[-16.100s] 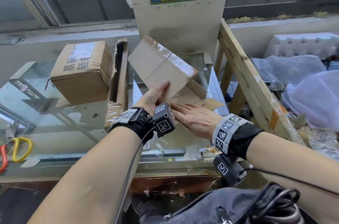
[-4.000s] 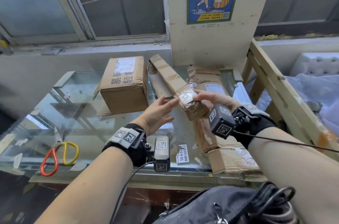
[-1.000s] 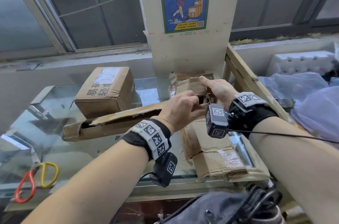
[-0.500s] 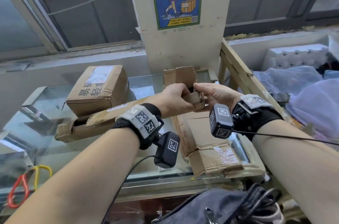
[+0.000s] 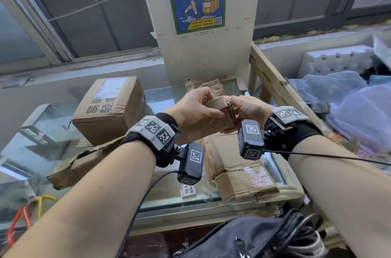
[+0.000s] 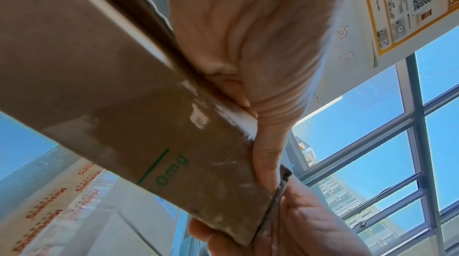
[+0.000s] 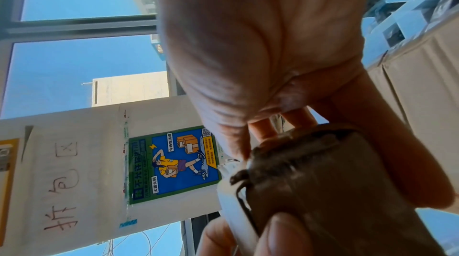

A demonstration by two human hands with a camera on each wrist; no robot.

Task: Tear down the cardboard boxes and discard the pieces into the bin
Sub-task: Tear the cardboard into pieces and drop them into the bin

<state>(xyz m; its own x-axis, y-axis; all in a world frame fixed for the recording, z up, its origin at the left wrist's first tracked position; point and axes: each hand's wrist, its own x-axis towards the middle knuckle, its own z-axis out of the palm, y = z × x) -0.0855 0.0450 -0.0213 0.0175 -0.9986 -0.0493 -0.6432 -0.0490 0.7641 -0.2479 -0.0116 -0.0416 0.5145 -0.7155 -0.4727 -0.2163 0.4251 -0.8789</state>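
I hold a long flattened cardboard box slanting from the lower left up to my hands over the glass table. My left hand grips its upper end with thumb and fingers curled over the taped flap. My right hand pinches the same end from the right. In the left wrist view the brown cardboard runs under the left hand. The right wrist view shows the box end clamped under the right hand. A sealed brown box stands at the back left.
Flattened cardboard pieces lie stacked on the table at the right. Scissors with red and yellow handles sit at the left front. A slanted wooden frame borders the right, with plastic bags beyond it. A dark bag sits below.
Both hands have closed tighter on the box's upper end, and the raised flap that stood above them has been folded down. The long box still hangs to the left.
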